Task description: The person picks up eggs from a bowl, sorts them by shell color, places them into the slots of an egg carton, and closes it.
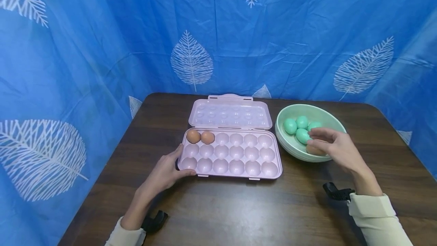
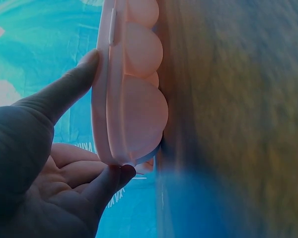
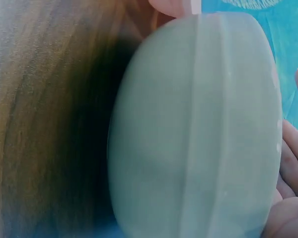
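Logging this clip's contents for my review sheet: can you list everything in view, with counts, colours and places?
Egg carton: 1, pale pink, lying open on the table
Brown eggs: 2, brown, side by side at the left end of the carton's far row
Bowl: at least 1 (the rim looks doubled), pale green, right of the carton
Green eggs: 4 visible, green, in the bowl
Partly hidden egg: 1, brown, in the bowl under the right hand
Table: 1, dark brown, beneath everything
Cloth backdrop: blue with white leaf prints, behind and beside the table
Wrist devices: 2, black, one per wrist
Sleeves: 2, cream, on the forearms
Left hand: 1, gripping the carton's near left corner
Right hand: 1, over the bowl
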Motion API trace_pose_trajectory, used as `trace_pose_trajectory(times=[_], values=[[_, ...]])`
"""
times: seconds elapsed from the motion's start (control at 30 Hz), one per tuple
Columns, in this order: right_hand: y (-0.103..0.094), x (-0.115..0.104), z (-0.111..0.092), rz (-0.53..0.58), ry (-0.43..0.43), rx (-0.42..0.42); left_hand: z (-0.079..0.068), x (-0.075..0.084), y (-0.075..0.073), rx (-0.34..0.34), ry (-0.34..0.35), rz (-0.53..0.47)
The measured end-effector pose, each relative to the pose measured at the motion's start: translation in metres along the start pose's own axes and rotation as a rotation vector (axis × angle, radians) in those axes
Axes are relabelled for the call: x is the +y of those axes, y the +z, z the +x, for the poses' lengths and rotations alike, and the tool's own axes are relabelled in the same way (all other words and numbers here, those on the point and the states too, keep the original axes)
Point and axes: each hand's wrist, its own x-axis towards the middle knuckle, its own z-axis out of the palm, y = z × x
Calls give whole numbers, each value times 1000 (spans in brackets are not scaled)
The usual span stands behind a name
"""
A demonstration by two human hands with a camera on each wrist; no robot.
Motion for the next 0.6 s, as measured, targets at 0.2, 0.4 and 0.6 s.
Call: trace_pose_trajectory(times=[0.2,0.4,0.6], values=[[-7,1,2,-47,34,-68,1,0,0,0,-9,-7],[-12,1,8,-59,77,-121,0,1,-1,3,-6,-11],[-14,-1,12,-19,108,-190,0,1,0,0,-6,-6]])
